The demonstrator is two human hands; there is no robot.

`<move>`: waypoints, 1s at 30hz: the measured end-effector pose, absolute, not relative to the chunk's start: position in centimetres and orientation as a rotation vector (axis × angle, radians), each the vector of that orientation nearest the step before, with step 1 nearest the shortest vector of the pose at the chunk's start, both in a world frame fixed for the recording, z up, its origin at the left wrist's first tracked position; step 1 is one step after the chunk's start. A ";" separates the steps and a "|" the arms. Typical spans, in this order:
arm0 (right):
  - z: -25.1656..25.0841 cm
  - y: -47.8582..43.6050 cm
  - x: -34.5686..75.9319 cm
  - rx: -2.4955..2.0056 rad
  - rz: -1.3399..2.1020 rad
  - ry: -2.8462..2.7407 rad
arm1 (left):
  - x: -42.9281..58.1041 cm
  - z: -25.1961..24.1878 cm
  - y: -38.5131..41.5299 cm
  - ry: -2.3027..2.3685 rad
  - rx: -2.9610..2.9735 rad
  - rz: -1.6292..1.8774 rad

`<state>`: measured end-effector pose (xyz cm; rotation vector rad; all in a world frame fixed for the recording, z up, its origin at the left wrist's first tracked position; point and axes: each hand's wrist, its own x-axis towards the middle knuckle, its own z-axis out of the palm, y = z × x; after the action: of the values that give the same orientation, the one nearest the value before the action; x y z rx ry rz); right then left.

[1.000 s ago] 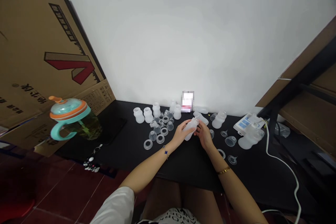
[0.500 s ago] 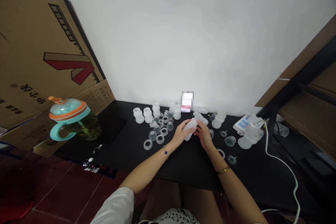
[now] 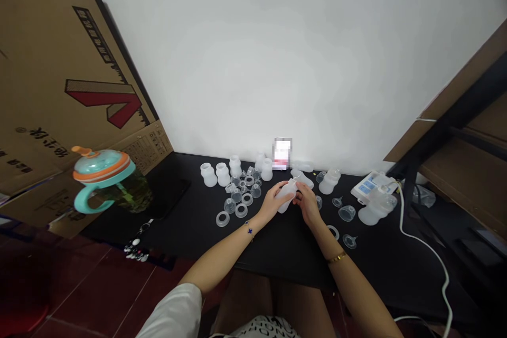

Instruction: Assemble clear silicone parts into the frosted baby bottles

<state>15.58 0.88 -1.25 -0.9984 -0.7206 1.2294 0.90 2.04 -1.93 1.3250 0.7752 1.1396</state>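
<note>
My left hand (image 3: 273, 199) is wrapped round a whitish, translucent baby bottle (image 3: 287, 196), held tilted above the black table. My right hand (image 3: 306, 199) has its fingers pinched at the bottle's upper end, where a small pale tip shows; the fingers partly hide it. Just behind the hands lies another pale bottle (image 3: 303, 178) on its side. Left of my hands are loose clear rings (image 3: 222, 218) and clear domed caps (image 3: 229, 205). To the right lie a clear cup-shaped cover (image 3: 347, 213) and a clear nipple with a wide flange (image 3: 349, 241).
Several white bottle bodies (image 3: 208, 174) stand along the back left. A capped bottle (image 3: 329, 181) and a larger one (image 3: 376, 208) are at right, near a white box (image 3: 368, 187) and a white cable (image 3: 430, 253). A teal-handled jug (image 3: 130, 190) stands left, by a cardboard box (image 3: 59, 95).
Both hands stay on the bottle in nearly the same place. Only a slight shift of the whole view is visible.
</note>
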 end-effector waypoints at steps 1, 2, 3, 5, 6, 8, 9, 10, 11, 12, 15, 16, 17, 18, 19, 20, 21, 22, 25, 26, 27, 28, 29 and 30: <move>-1.2 0.9 15.6 -1.000 1.228 -0.725 | 0.9 -1.9 2.1 0.777 1.325 1.139; -1.2 0.8 15.6 -1.002 1.227 -0.728 | 0.9 -2.0 2.1 0.778 1.327 1.137; -1.3 0.8 15.6 -1.004 1.225 -0.730 | 0.9 -2.0 2.1 0.780 1.328 1.137; -1.3 0.8 15.6 -1.003 1.222 -0.730 | 0.9 -2.0 2.1 0.783 1.327 1.137; -1.3 0.8 15.6 -1.001 1.221 -0.731 | 1.0 -2.0 2.1 0.782 1.325 1.137; -1.3 0.8 15.6 -0.997 1.226 -0.729 | 1.0 -2.0 2.1 0.783 1.324 1.137; -1.3 0.8 15.5 -0.995 1.231 -0.726 | 1.0 -2.0 2.1 0.788 1.327 1.137; -1.2 0.8 15.5 -0.991 1.238 -0.720 | 1.0 -2.0 2.1 0.797 1.331 1.136; -1.2 0.9 15.5 -0.987 1.244 -0.711 | 1.0 -2.0 2.1 0.808 1.335 1.133; -1.1 0.9 15.4 -0.984 1.251 -0.700 | 0.9 -2.0 2.1 0.818 1.336 1.129; -1.0 0.9 15.3 -0.976 1.268 -0.681 | 0.9 -1.9 2.1 0.824 1.331 1.119; -1.0 0.9 15.3 -0.977 1.272 -0.680 | 0.9 -1.9 2.1 0.821 1.329 1.119; -1.0 0.9 15.3 -0.977 1.274 -0.680 | 0.9 -2.0 2.1 0.818 1.327 1.121; -1.0 0.9 15.3 -0.975 1.277 -0.683 | 0.9 -2.0 2.1 0.815 1.325 1.122; -1.0 0.9 15.3 -0.973 1.276 -0.686 | 0.9 -2.0 2.1 0.812 1.325 1.124; -0.9 0.9 15.3 -0.971 1.275 -0.687 | 0.9 -2.0 2.1 0.812 1.326 1.126; -0.9 0.9 15.3 -0.969 1.272 -0.687 | 1.0 -2.0 2.1 0.815 1.328 1.128; -1.0 0.8 15.3 -0.969 1.266 -0.685 | 1.0 -2.0 2.0 0.819 1.331 1.130; -1.0 0.9 15.4 -0.977 1.250 -0.679 | 1.0 -1.8 2.0 0.835 1.337 1.128; -1.1 0.9 15.5 -0.981 1.245 -0.678 | 1.0 -1.8 2.0 0.839 1.338 1.125; -1.1 1.0 15.6 -0.986 1.240 -0.677 | 1.0 -1.8 2.0 0.842 1.340 1.121; -1.1 1.0 15.6 -0.991 1.237 -0.676 | 0.9 -1.8 2.0 0.846 1.344 1.116; -1.2 1.0 15.6 -0.996 1.235 -0.673 | 0.9 -1.8 2.0 0.848 1.349 1.108; -1.1 1.0 15.7 -1.000 1.233 -0.667 | 0.9 -1.8 2.0 0.846 1.357 1.099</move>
<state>15.67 1.04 -1.14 -1.0000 -0.6665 1.2326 0.94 1.97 -1.79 1.3574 0.8457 1.0989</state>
